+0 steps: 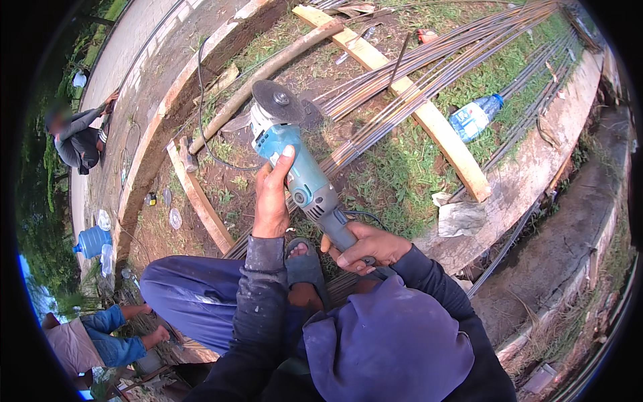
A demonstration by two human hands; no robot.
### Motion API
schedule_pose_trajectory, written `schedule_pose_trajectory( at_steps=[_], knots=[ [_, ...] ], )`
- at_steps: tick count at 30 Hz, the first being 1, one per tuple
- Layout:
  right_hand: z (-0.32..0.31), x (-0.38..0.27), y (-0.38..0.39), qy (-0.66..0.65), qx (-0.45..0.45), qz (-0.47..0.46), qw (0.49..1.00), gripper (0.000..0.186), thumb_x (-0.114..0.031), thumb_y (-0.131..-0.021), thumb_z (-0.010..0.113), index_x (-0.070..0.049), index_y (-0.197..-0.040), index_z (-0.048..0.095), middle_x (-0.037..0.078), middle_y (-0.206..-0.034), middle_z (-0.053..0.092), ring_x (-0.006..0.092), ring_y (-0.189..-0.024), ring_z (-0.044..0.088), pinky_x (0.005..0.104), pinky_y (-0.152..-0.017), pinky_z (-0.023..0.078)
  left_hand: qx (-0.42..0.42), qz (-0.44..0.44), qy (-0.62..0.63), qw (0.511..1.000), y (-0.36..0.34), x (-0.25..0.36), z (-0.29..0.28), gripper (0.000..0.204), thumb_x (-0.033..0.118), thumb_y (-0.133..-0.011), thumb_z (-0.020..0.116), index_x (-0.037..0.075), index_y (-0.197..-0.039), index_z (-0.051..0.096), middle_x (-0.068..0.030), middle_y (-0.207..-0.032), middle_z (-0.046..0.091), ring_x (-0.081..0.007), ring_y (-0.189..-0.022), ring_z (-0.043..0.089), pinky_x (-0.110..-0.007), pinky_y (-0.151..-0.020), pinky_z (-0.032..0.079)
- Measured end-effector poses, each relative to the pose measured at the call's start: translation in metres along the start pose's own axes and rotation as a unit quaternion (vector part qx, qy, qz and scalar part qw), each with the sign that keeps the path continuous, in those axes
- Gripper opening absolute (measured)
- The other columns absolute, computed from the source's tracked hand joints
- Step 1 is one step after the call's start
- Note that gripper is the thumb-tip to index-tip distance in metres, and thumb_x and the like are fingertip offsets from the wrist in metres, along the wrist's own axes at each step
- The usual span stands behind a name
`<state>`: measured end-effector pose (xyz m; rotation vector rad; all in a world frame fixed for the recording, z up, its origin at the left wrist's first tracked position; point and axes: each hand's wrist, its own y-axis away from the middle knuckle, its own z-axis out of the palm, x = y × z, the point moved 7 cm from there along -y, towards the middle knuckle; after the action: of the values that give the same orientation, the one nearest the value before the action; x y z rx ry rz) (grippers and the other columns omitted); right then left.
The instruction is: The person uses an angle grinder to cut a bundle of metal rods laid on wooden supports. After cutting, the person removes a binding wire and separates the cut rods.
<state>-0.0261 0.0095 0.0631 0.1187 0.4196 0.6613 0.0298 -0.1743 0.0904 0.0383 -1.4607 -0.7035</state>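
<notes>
Nearest: a knee in purple trousers (388, 345) is seen at the lower edge, with dark, dust-marked sleeves (258, 301) to either side. Just beyond, a teal and grey angle grinder (305, 177) is held up in front of the body, aslant, its head turned to the upper left. Its rear handle is enclosed by the right hand (368, 246), the grip closed round it. The body near the head is clasped by the left hand (273, 197), the grip closed, thumb laid along the casing. A dark disc (278, 100) is mounted at the head; whether it is spinning cannot be told.

Below the grinder, a grey sandal (305, 271) is worn on one foot. Farther out, long metal rods (429, 90) are laid across a pale timber (435, 130) on grass and soil. A clear bottle with a blue base (475, 117) is set down between rods and timber. To the left, a round pole (261, 84) is laid on the soil. Farthest, at left, a crouching person (77, 137) is seen beside the paving (130, 57).
</notes>
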Motion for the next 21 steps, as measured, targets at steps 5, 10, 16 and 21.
schedule_pose_trajectory(
  at_steps=[5, 10, 16, 21],
  knots=[
    [0.002, -0.037, 0.025, 0.272, 0.059, 0.011, 0.961, 0.042, -0.013, -0.087, 0.071, 0.000, -0.121, 0.050, 0.004, -0.079, 0.059, 0.0110, -0.058, 0.060, 0.0267, -0.048, 0.045, -0.086, -0.018, 0.137, 0.987, 0.010, 0.005, 0.038, 0.043, 0.029, -0.088, 0.070, -0.005, -0.113, 0.061, -0.0177, -0.104, 0.069, -0.0276, -0.098, 0.069, -0.042, -0.091, 0.057],
    [-0.015, -0.061, 0.074, 0.611, 0.417, -0.147, 0.657, 0.055, -0.020, -0.083, 0.073, 0.002, -0.125, 0.044, 0.021, -0.089, 0.069, 0.0331, -0.069, 0.071, 0.0413, -0.061, 0.055, -0.019, -0.044, 0.130, 0.990, 0.010, -0.049, 0.059, 0.043, 0.027, -0.086, 0.070, -0.005, -0.112, 0.061, -0.0186, -0.104, 0.068, -0.0278, -0.093, 0.068, -0.041, -0.086, 0.056],
    [-0.031, 0.001, 0.098, 0.609, 0.581, -0.013, 0.540, 0.047, -0.024, -0.078, 0.075, -0.003, -0.106, 0.043, 0.021, -0.081, 0.066, 0.0405, -0.072, 0.069, 0.0502, -0.061, 0.054, 0.059, -0.112, 0.134, 0.983, 0.045, -0.107, 0.090, 0.023, 0.012, -0.086, 0.070, 0.001, -0.102, 0.058, -0.0085, -0.090, 0.063, -0.0227, -0.084, 0.067, -0.037, -0.073, 0.056],
    [-0.046, 0.040, 0.111, 0.588, 0.589, 0.022, 0.553, 0.044, -0.020, -0.076, 0.074, -0.004, -0.102, 0.043, 0.020, -0.076, 0.067, 0.0401, -0.067, 0.068, 0.0502, -0.059, 0.053, 0.053, -0.141, 0.109, 0.983, 0.052, -0.133, 0.096, 0.023, 0.009, -0.085, 0.072, 0.003, -0.102, 0.057, -0.0070, -0.087, 0.062, -0.0201, -0.075, 0.066, -0.035, -0.063, 0.055]
  ],
)
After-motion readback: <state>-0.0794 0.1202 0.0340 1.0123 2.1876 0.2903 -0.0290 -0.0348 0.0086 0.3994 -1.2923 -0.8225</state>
